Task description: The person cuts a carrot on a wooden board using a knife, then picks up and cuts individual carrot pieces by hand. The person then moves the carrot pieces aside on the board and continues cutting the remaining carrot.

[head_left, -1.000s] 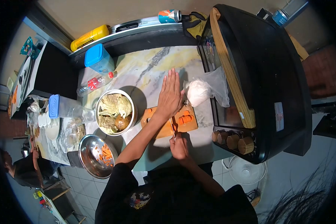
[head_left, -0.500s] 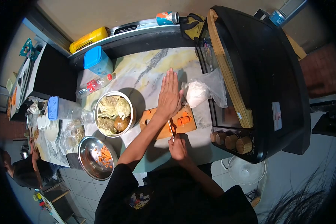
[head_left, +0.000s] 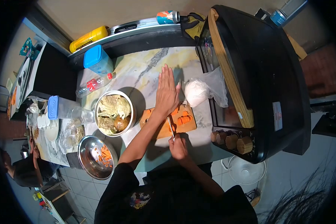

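Note:
My right hand point(head_left: 179, 148) is closed around the handle of a knife point(head_left: 171, 126), whose blade lies over a wooden cutting board point(head_left: 161, 131). My left hand point(head_left: 167, 95) stretches flat with fingers extended above the board's far edge, near the blade's far end; it holds nothing. Orange carrot pieces point(head_left: 184, 120) lie on the board right of the blade, and more are close to it. Beyond the board's right corner sits a white bundle in a clear plastic bag point(head_left: 196, 93). A white bowl point(head_left: 133, 118) with cabbage point(head_left: 114, 106) and a brown round item point(head_left: 121, 123) stands left of the board.
A steel bowl point(head_left: 85, 158) with carrot bits is at the near left. A black oven point(head_left: 265, 78) borders the right side. A plastic bottle point(head_left: 93, 85) and blue-lidded container point(head_left: 98, 59) stand behind the white bowl. Another person point(head_left: 28, 171) is at far left.
My left hand has shifted slightly away from me and to the left. The knife and my right hand look nearly unmoved.

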Demonstrator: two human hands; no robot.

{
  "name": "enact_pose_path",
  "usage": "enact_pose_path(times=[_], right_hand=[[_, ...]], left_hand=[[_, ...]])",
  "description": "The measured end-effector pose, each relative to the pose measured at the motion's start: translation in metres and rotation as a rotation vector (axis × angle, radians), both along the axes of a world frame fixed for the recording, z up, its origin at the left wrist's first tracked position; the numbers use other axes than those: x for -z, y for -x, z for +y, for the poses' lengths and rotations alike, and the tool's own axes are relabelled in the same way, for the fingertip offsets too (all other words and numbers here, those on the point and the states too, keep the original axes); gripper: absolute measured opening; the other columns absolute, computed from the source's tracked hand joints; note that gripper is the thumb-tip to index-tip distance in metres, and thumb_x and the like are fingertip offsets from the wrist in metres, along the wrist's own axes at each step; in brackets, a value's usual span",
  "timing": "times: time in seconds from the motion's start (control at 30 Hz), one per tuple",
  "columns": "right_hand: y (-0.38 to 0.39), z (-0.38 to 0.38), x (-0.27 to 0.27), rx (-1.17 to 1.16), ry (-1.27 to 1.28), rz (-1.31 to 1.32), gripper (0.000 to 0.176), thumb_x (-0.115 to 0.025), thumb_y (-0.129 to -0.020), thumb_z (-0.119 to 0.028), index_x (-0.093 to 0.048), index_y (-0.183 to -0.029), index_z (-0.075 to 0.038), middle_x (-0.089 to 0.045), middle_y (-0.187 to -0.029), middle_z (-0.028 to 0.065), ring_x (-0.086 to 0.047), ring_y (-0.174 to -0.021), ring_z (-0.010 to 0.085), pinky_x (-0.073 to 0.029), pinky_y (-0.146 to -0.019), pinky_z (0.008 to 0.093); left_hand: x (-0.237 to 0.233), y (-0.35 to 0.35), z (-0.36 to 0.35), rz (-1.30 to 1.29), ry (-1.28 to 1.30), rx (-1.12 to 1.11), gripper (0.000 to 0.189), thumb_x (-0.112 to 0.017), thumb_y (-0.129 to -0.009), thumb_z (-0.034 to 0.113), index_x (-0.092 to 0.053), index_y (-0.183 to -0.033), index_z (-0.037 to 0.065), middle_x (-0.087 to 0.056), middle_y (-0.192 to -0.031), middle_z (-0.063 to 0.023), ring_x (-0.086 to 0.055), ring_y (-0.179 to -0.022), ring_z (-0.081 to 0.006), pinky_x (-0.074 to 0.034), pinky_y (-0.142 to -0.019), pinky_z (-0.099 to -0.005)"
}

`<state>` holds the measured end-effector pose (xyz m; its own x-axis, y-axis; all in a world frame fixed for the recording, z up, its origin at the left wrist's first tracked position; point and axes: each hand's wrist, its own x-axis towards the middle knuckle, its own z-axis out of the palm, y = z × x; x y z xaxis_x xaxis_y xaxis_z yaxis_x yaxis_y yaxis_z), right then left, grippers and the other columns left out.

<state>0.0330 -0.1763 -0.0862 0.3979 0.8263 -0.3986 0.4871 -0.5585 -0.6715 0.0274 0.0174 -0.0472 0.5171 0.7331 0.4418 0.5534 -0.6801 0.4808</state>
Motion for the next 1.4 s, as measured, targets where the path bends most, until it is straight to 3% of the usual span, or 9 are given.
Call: enact_pose_path(times=[0.33,0.57,0.83,0.93,1.07,1.17,1.23,1.27,1.4], right_hand=[[-0.004,0.002,-0.008,-0.024,0.028,0.054,0.027,-0.046,-0.086,-0.022,-0.050,-0.095,0.004,-0.056,-0.081,0.0294,-0.052,-0.081,0.0471,-0.042,-0.073,0.0517],[-0.004,0.000,0.007,-0.007,-0.044,0.062,0.023,-0.048,-0.084,-0.017,-0.053,-0.089,0.005,-0.057,-0.080,0.0268,-0.054,-0.080,0.0450,-0.044,-0.071,0.0491],[-0.006,0.002,0.003,-0.016,-0.076,0.059,0.021,-0.049,-0.082,-0.014,-0.055,-0.085,0.006,-0.057,-0.079,0.0278,-0.056,-0.080,0.0437,-0.045,-0.069,0.0465],[-0.004,0.000,0.009,-0.011,-0.086,0.050,0.021,-0.049,-0.082,-0.014,-0.056,-0.084,0.006,-0.057,-0.078,0.0279,-0.056,-0.080,0.0439,-0.046,-0.068,0.0463],[-0.006,0.003,0.006,-0.029,-0.116,0.068,0.021,-0.050,-0.081,-0.013,-0.056,-0.082,0.007,-0.057,-0.078,0.0279,-0.055,-0.080,0.0443,-0.045,-0.069,0.0465],[-0.005,0.002,0.004,-0.013,-0.122,0.072,0.022,-0.050,-0.082,-0.013,-0.056,-0.082,0.008,-0.057,-0.078,0.0279,-0.055,-0.080,0.0445,-0.045,-0.069,0.0471],[-0.004,0.000,0.002,-0.022,-0.137,0.058,0.022,-0.049,-0.082,-0.014,-0.056,-0.082,0.008,-0.057,-0.078,0.0281,-0.055,-0.079,0.0446,-0.044,-0.069,0.0475],[-0.005,0.002,0.002,-0.026,-0.155,0.038,0.023,-0.049,-0.082,-0.014,-0.056,-0.082,0.008,-0.057,-0.078,0.0284,-0.055,-0.079,0.0447,-0.044,-0.069,0.0479],[-0.006,0.001,0.005,-0.056,-0.135,0.014,0.024,-0.048,-0.083,-0.015,-0.056,-0.080,0.008,-0.056,-0.077,0.0291,-0.054,-0.079,0.0448,-0.044,-0.068,0.0485]], left_hand=[[-0.018,0.005,0.022,-0.073,-0.017,-0.063,0.055,-0.037,-0.091,0.016,-0.014,-0.134,-0.010,-0.010,-0.142,-0.0272,-0.011,-0.133,-0.0384,-0.012,-0.108,-0.0439],[0.029,-0.002,0.031,0.028,0.034,-0.030,0.055,-0.037,-0.092,0.016,-0.014,-0.135,-0.009,-0.010,-0.142,-0.0271,-0.012,-0.133,-0.0373,-0.012,-0.108,-0.0430],[-0.004,-0.006,0.031,-0.025,-0.061,-0.041,0.055,-0.038,-0.091,0.016,-0.015,-0.134,-0.010,-0.014,-0.141,-0.0264,-0.014,-0.132,-0.0372,-0.012,-0.108,-0.0433],[0.033,-0.006,0.030,0.049,0.074,-0.030,0.055,-0.038,-0.091,0.016,-0.016,-0.134,-0.010,-0.015,-0.141,-0.0261,-0.014,-0.132,-0.0371,-0.013,-0.108,-0.0433],[0.030,-0.009,0.033,0.090,-0.010,0.042,0.053,-0.037,-0.092,0.017,-0.019,-0.134,-0.009,-0.015,-0.141,-0.0262,-0.013,-0.133,-0.0366,-0.013,-0.109,-0.0422],[0.013,0.003,0.033,0.006,-0.081,-0.090,0.050,-0.039,-0.090,0.015,-0.024,-0.133,-0.006,-0.023,-0.138,-0.0258,-0.021,-0.130,-0.0376,-0.018,-0.107,-0.0413],[-0.018,0.018,0.024,-0.263,0.082,-0.166,0.047,-0.042,-0.089,0.012,-0.028,-0.132,-0.003,-0.032,-0.133,-0.0242,-0.034,-0.122,-0.0379,-0.026,-0.102,-0.0416],[-0.029,0.025,0.018,-0.421,0.105,-0.214,0.041,-0.047,-0.088,0.012,-0.037,-0.126,-0.002,-0.048,-0.117,-0.0214,-0.051,-0.101,-0.0312,-0.039,-0.088,-0.0386],[-0.049,0.070,-0.031,-0.486,0.609,-0.233,0.016,-0.052,-0.085,0.009,-0.058,-0.096,-0.001,-0.058,-0.069,-0.0057,-0.053,-0.058,-0.0128,-0.043,-0.054,-0.0255]])
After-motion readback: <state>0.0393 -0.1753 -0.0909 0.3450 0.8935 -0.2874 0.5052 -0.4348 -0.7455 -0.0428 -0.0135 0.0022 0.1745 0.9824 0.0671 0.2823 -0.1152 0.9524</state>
